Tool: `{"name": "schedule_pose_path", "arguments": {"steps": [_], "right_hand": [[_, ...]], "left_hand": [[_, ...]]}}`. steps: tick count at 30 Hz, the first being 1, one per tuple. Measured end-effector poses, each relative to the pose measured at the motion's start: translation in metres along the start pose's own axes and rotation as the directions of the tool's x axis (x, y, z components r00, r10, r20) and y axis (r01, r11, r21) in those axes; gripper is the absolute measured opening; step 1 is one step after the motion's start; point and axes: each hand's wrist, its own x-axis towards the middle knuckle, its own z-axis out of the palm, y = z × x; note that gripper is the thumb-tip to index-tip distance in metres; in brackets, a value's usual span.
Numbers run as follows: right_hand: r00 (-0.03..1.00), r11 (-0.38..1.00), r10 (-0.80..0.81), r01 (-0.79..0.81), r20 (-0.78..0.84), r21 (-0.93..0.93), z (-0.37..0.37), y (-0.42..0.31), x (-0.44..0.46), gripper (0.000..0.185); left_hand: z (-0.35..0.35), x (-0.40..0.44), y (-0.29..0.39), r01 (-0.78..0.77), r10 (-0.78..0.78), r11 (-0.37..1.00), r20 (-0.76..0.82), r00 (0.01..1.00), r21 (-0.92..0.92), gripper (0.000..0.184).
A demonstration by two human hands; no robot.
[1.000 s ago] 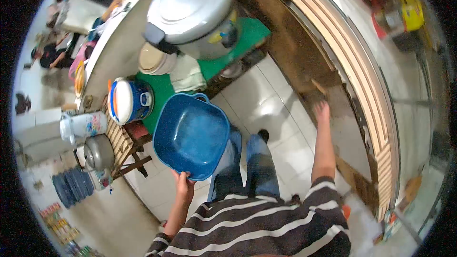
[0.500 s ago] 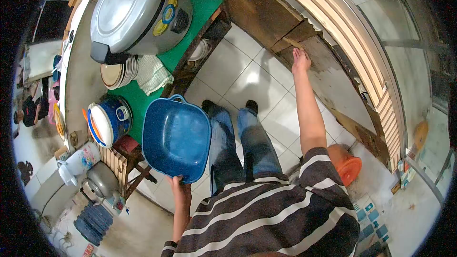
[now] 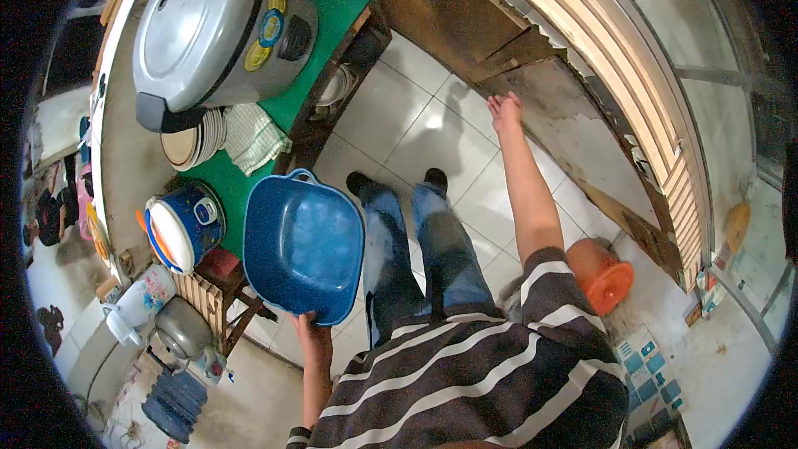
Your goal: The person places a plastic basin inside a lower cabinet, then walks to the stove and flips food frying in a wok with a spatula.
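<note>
Basin (image 3: 303, 237) up beyond my left fingers (image 3: 305, 319), which grip its rim, not set down; my right fingers (image 3: 505, 103) loosely spread, empty.

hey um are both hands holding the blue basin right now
No, only the left hand has its grip on the blue basin, at the rim, while the right hand is stretched out well apart from it.

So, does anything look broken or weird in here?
Yes, the long brown wooden panel near the open right hand looks damaged: its upper edge is ragged and chipped, and its surface is stained and patchy. The blue plastic tub in the left hand shows no obvious break.
</note>
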Motion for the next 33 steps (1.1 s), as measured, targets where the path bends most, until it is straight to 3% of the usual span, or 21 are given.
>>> {"name": "schedule_pose_path", "arguments": {"steps": [2,9,12,18,21,24,27,28,30,32,33], "right_hand": [[1.0,0.997,0.026,-0.027,-0.015,-0.069,0.007,0.0,0.003,0.045],[0.971,0.966,-0.218,0.229,-0.103,0.118,0.017,0.012,0.036,0.035],[0.928,0.912,-0.372,0.372,-0.034,0.176,0.02,0.019,0.02,0.031],[0.946,0.931,-0.32,0.323,-0.043,0.171,0.02,0.022,-0.002,0.028],[0.923,0.922,-0.379,0.383,-0.065,0.062,0.007,0.044,-0.024,0.016],[0.908,0.913,-0.403,0.407,-0.114,0.016,-0.01,0.08,-0.057,0.01],[0.903,0.914,-0.402,0.406,-0.152,-0.008,-0.04,0.121,-0.093,0.018],[0.904,0.919,-0.395,0.391,-0.167,-0.053,-0.051,0.132,-0.111,0.021],[0.925,0.871,-0.352,0.268,-0.141,-0.413,-0.092,0.159,-0.137,0.023],[0.951,0.825,-0.288,0.187,-0.113,-0.534,-0.133,0.184,-0.167,0.025],[0.964,0.815,-0.246,0.146,-0.106,-0.561,-0.153,0.196,-0.182,0.026]], "left_hand": [[0.01,0.001,0.005,0.053,-0.051,0.997,0.024,0.998,-0.065,0.071],[-0.004,0.022,-0.005,0.187,-0.188,0.98,-0.014,0.982,-0.062,0.065],[0.012,0.028,0.005,0.21,-0.211,0.977,-0.03,0.977,-0.019,0.064],[-0.005,0.053,0.008,0.186,-0.197,0.978,0.12,0.973,0.096,0.07],[-0.001,0.06,0.014,0.172,-0.171,0.985,0.261,0.95,0.021,0.072],[0.008,0.062,0.031,0.242,-0.244,0.97,0.201,0.949,0.034,0.071],[0.009,0.073,0.047,0.281,-0.3,0.953,0.225,0.927,0.114,0.068],[0.003,0.083,0.049,0.198,-0.266,0.95,0.295,0.918,0.241,0.067],[-0.026,0.114,0.046,-0.039,-0.207,0.874,0.445,0.871,0.484,0.069],[-0.044,0.148,0.051,-0.411,-0.134,0.618,0.604,0.785,0.671,0.074],[-0.049,0.164,0.053,-0.503,-0.133,0.52,0.647,0.751,0.691,0.077]]}}
